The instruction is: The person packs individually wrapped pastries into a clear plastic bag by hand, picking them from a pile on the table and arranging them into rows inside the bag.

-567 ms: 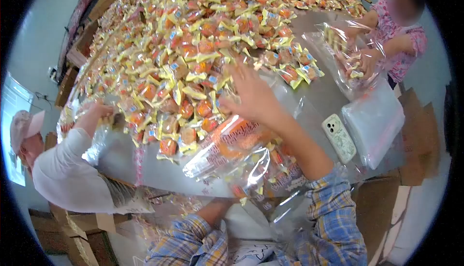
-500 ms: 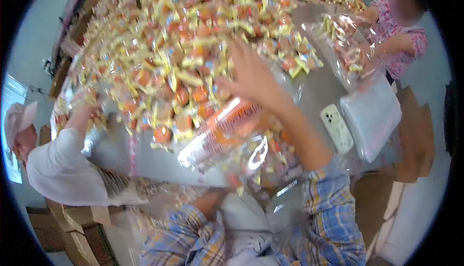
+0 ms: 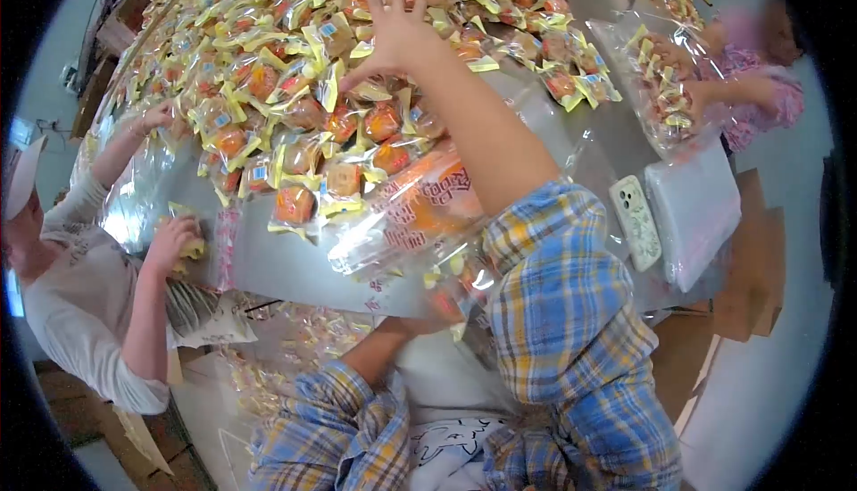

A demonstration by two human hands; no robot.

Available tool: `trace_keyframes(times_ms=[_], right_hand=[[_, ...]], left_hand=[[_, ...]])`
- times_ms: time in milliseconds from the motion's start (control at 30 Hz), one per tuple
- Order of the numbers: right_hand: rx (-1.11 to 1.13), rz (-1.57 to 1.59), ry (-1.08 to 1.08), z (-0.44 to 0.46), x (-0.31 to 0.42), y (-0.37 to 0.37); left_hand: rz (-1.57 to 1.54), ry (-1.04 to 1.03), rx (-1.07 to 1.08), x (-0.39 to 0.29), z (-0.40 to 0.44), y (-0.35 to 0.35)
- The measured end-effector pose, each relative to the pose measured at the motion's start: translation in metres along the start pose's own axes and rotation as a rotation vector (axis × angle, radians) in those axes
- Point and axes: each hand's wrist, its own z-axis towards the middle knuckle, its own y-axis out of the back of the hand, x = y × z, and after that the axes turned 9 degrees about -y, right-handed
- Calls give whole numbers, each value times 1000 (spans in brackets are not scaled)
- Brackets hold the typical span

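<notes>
My right hand (image 3: 397,40) reaches far over the heap of wrapped snacks (image 3: 259,76), fingers spread, nothing held in it. My left hand (image 3: 415,325) is low at the table's near edge, beside a printed clear bag (image 3: 415,210) that lies on its side. Its fingers are hidden under the plastic. Several wrapped snacks (image 3: 446,303) show through clear plastic near that hand. The bag's orange print faces up, below my right forearm.
A phone (image 3: 636,223) lies beside a stack of clear bags (image 3: 694,214) on the grey table (image 3: 295,277). One co-worker (image 3: 89,303) handles snacks at the left; another (image 3: 750,89) holds a filled bag at the right. Cardboard boxes (image 3: 750,259) stand below.
My right hand has moved forward and left, deeper over the heap. The left co-worker's second hand now shows near the table edge. The view has shifted slightly.
</notes>
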Motion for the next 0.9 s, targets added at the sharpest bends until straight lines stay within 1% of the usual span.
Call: trace_keyframes(times_ms=[67, 100, 233, 367, 467, 567, 600, 700, 800, 833, 900], right_hand=[[71, -91, -55, 1, 3, 0], [105, -67, -89, 1, 4, 3], [95, -152, -99, 23, 1, -6], [88, -111, -130, 40, -4, -9], [145, -151, -182, 47, 0, -3], [45, -43, -205, 67, 3, -24], [64, -66, -213, 69, 2, -31], [138, -121, -251, 57, 9, -6], [163, -190, -282, 59, 10, -15], [182, -167, -301, 60, 10, -20], [209, -258, -325, 65, 17, -26]], left_hand=[[1, 6, 20, 2, -2, 5], [1, 11, 25, 3, -3, 7], [37, 19, 33, 4, -5, 18], [85, 38, 38, -3, -5, 17], [114, 50, 42, -4, -3, 20], [142, 66, 45, -3, -5, 21], [152, 70, 47, -5, -5, 21], [179, 82, 58, -6, -5, 23], [202, 91, 70, -8, -4, 25], [208, 94, 72, -8, -3, 25], [221, 104, 73, -7, -1, 26]])
